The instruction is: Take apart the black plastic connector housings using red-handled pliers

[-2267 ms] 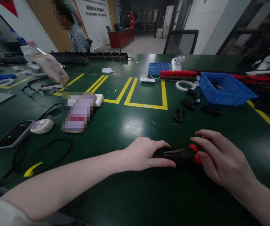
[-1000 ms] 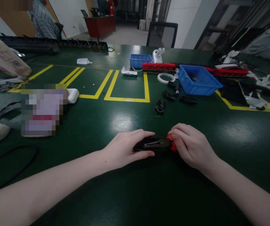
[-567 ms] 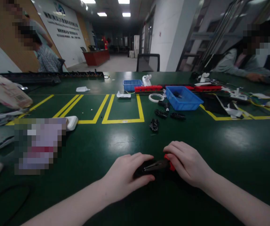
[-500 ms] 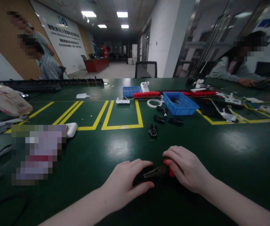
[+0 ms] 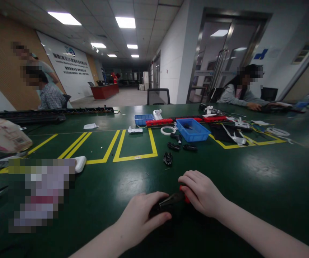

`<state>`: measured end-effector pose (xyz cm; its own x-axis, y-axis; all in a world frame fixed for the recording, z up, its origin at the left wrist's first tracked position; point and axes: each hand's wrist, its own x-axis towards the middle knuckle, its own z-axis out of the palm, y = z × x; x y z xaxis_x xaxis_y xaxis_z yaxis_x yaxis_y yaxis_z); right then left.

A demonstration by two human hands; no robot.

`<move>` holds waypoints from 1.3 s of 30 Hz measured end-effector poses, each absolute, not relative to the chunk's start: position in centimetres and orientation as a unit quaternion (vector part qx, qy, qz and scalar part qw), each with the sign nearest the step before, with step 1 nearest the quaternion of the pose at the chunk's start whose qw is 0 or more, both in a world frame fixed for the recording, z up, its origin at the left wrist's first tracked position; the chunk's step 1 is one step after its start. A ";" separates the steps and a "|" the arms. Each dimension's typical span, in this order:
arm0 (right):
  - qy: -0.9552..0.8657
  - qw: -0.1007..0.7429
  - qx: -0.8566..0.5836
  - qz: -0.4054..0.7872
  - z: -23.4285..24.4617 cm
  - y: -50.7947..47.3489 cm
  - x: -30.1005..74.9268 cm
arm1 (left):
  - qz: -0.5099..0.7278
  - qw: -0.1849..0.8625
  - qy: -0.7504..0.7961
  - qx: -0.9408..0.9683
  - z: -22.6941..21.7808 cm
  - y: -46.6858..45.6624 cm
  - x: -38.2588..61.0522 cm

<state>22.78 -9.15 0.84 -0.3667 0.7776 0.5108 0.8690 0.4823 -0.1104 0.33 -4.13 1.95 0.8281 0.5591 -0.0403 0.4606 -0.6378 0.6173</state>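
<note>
A black elongated part (image 5: 169, 205) with a red end (image 5: 182, 193) lies on the green table (image 5: 251, 186) close in front of me. My left hand (image 5: 140, 216) is wrapped over its left end, thumb along the near side. My right hand (image 5: 201, 191) is curled over the red end, fingers bent down around it. Both hands press the part against the table. Small black pieces (image 5: 167, 158) lie a short way beyond the hands.
A blue bin (image 5: 192, 129), a smaller blue bin (image 5: 143, 119), red strips (image 5: 159, 122), a white ring (image 5: 168, 130) and yellow floor-style tape lines (image 5: 135, 156) lie mid-table. A white device (image 5: 79, 163) is at left. People sit at far left and far right.
My head has tilted up, so the hands and part now sit lower in view and the room shows. Both hands keep their hold on the black part.
</note>
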 end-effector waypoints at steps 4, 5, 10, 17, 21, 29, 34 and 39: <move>-0.809 0.263 -0.523 -0.060 0.5 -9.2 22.8 | 0.090 0.335 0.281 0.895 1.8 -4.1 0.4; -0.806 0.265 -0.527 -0.055 0.4 -9.2 22.8 | 0.094 0.338 0.282 0.893 1.8 -4.1 0.4; -0.799 0.272 -0.535 -0.038 0.3 -9.1 23.1 | 0.099 0.340 0.285 0.891 1.5 -4.0 0.5; -0.808 0.274 -0.521 -0.024 0.3 -9.2 23.2 | 0.103 0.345 0.277 0.891 1.3 -3.9 0.4; -0.816 0.270 -0.510 -0.038 0.2 -9.3 23.1 | 0.102 0.342 0.273 0.893 1.4 -3.9 0.3; -0.818 0.259 -0.512 -0.024 0.2 -9.2 23.1 | 0.110 0.345 0.265 0.894 1.4 -3.8 0.2; -0.820 0.252 -0.514 -0.031 0.6 -9.1 23.0 | 0.116 0.339 0.264 0.895 1.3 -3.8 0.1; -0.823 0.251 -0.509 -0.035 0.8 -9.0 23.0 | 0.107 0.337 0.267 0.896 1.4 -3.9 0.2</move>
